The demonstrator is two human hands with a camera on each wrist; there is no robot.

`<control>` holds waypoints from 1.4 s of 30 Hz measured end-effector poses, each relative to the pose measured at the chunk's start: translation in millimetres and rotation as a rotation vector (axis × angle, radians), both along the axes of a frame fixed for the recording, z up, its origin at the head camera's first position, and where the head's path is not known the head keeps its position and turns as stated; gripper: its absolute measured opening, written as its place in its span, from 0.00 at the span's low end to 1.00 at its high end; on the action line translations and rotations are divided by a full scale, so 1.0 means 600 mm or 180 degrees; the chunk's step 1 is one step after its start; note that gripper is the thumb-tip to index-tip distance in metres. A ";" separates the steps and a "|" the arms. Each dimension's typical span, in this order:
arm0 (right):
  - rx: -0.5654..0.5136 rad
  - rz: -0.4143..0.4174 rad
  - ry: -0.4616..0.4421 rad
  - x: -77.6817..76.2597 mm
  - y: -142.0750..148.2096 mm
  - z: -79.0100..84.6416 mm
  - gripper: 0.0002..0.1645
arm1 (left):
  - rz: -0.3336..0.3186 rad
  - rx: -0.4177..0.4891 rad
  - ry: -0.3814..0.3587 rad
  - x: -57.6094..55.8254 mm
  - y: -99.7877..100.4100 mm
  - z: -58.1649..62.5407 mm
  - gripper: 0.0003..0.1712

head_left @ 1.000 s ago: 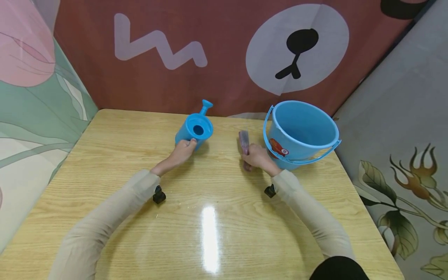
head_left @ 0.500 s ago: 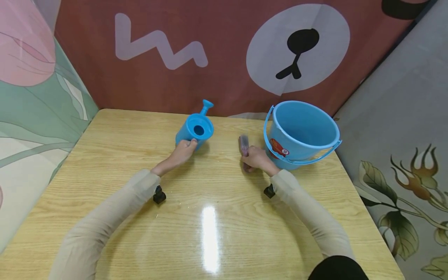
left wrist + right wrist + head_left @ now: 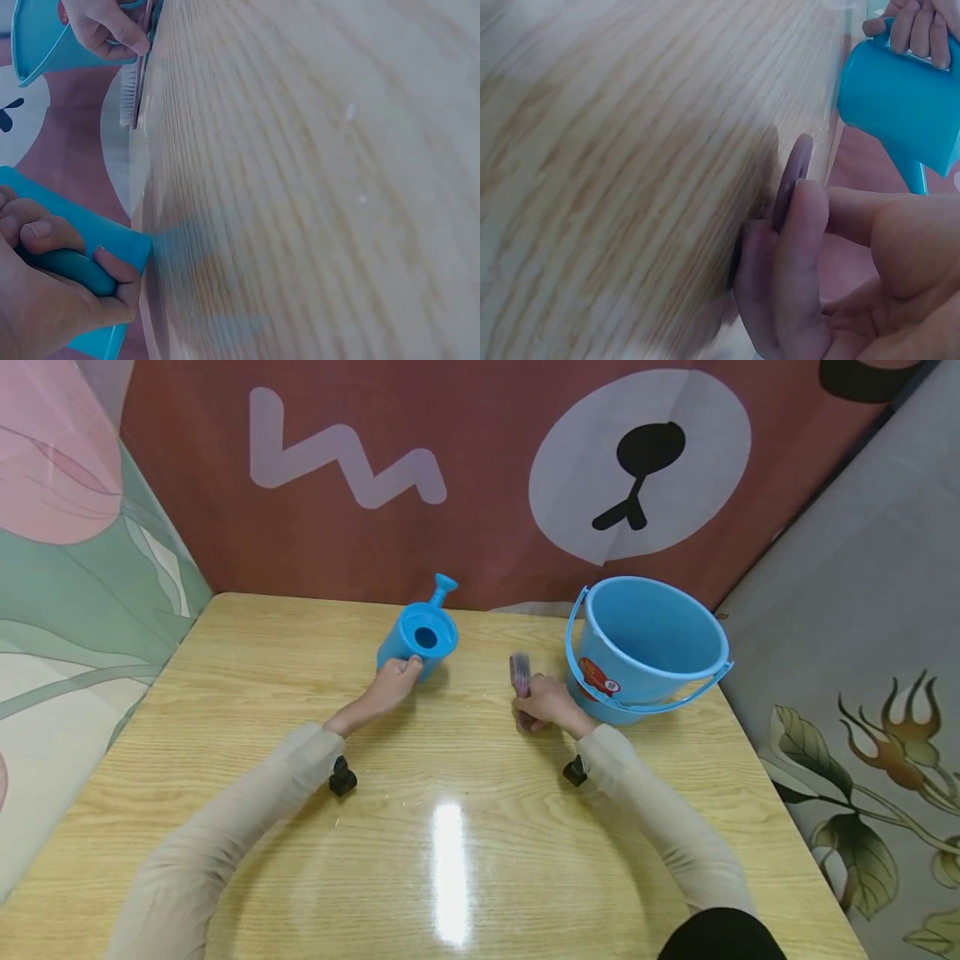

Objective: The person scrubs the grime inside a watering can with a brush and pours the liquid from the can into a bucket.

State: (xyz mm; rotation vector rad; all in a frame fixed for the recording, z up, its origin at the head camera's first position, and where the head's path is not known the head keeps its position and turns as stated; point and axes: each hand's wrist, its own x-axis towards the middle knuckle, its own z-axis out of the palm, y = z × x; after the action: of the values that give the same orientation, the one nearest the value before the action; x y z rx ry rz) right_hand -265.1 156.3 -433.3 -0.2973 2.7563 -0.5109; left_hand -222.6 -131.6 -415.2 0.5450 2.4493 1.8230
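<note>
My left hand point(image 3: 393, 685) grips the handle of a blue toy watering can point(image 3: 397, 647), its round top opening and spout visible in the head view. In the left wrist view, curled fingers point(image 3: 52, 232) wrap the handle, and the base is close to the tabletop. To the right, my right hand point(image 3: 551, 700) pinches a brush point(image 3: 520, 672) with a dull purple handle and pale bristles, its bristle end pointing toward the back wall. The right wrist view shows the brush handle point(image 3: 795, 176) between thumb and fingers, low over the wood; the bristles are hidden there.
A light blue bucket point(image 3: 637, 681) with a red sticker stands just right of my right hand, its handle hanging down in front. The wooden table point(image 3: 375, 860) meets a brown bear-print cloth point(image 3: 465, 543) at the back and a floral one point(image 3: 840, 693) at right.
My right hand and the brush have shifted slightly nearer and to the left; the bristle end was blurred earlier. The left hand and watering can stay in place.
</note>
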 end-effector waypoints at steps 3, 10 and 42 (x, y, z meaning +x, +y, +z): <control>0.0088 0.0023 0.0097 0.000 -0.002 -0.001 0.14 | 0.0033 -0.0007 -0.0005 0.002 -0.001 0.003 0.27; 0.0094 -0.0016 0.0109 -0.002 -0.005 -0.005 0.15 | 0.0114 0.0122 0.0031 0.000 -0.002 -0.005 0.28; -0.0813 0.0580 0.1578 0.052 -0.013 0.060 0.09 | 0.0502 0.0267 0.0246 -0.029 -0.001 -0.047 0.28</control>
State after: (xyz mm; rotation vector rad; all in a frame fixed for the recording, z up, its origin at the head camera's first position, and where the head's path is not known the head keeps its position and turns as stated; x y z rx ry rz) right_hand -233.8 148.3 -397.1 -0.8286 3.0826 -0.8369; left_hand -240.0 -132.2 -443.2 0.4464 2.5421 2.0077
